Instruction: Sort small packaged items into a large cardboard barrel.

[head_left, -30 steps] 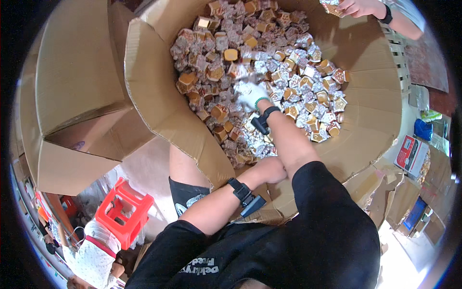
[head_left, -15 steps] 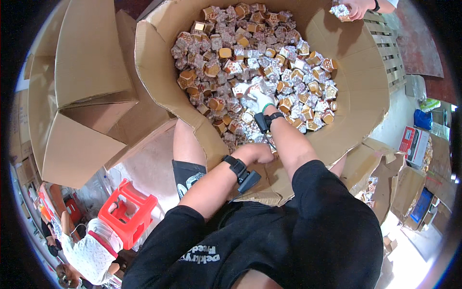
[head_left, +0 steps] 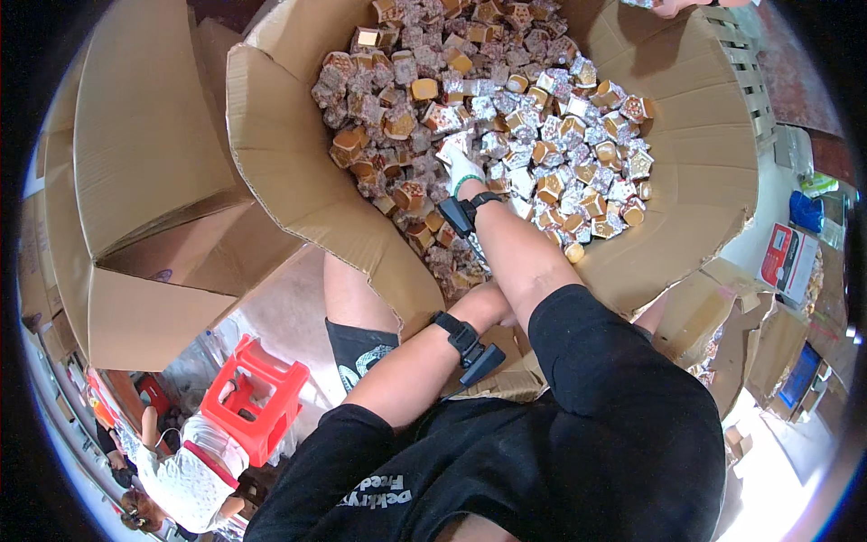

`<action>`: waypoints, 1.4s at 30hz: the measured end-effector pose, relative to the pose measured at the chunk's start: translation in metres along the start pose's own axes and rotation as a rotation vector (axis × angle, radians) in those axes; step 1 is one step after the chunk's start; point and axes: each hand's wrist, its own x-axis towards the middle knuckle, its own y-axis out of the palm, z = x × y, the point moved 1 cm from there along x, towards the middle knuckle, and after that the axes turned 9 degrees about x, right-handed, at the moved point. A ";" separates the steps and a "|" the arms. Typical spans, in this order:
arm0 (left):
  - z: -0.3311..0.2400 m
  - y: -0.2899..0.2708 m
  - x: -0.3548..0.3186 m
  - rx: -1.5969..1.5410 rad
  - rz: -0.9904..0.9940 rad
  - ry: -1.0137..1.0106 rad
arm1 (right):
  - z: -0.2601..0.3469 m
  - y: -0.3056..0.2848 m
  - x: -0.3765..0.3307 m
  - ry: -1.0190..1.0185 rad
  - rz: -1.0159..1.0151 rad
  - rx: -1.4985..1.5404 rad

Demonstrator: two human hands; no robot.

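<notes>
A large cardboard box point(head_left: 691, 194) stands before me, heaped with small house-shaped ornaments point(head_left: 549, 185) in brown and white, many with shiny clear wrapping. My right hand point(head_left: 464, 170), in a white glove, reaches down into the heap. A white-and-red ornament point(head_left: 454, 144) is at its fingertips; the fingers blend into the pieces, so I cannot tell whether it grips one. My left hand point(head_left: 493, 305) lies lower, by the box's near edge, partly behind my right forearm. It looks curled, and its fingers and anything in them are hidden.
Another person's hand point(head_left: 675, 7) shows at the box's far right rim. Folded cardboard point(head_left: 149, 126) rises at left, above a red plastic stool point(head_left: 257, 397) and a person in white point(head_left: 185, 474). A slatted wooden pallet point(head_left: 742, 77) and smaller cartons point(head_left: 784, 262) stand at right.
My right hand has moved left across the heap. My left hand has slipped further behind my right forearm. The other person's hand has moved up toward the frame's edge; the whole view has shifted slightly.
</notes>
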 end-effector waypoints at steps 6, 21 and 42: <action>-0.004 -0.004 0.000 0.003 -0.033 0.021 | 0.015 -0.019 -0.014 -0.159 0.011 -0.133; -0.012 -0.082 -0.044 -1.417 -0.679 -0.193 | 0.096 -0.151 -0.211 0.142 0.886 -0.197; 0.012 -0.061 -0.071 -1.722 -0.808 0.154 | 0.051 -0.139 -0.248 -0.536 0.497 -0.941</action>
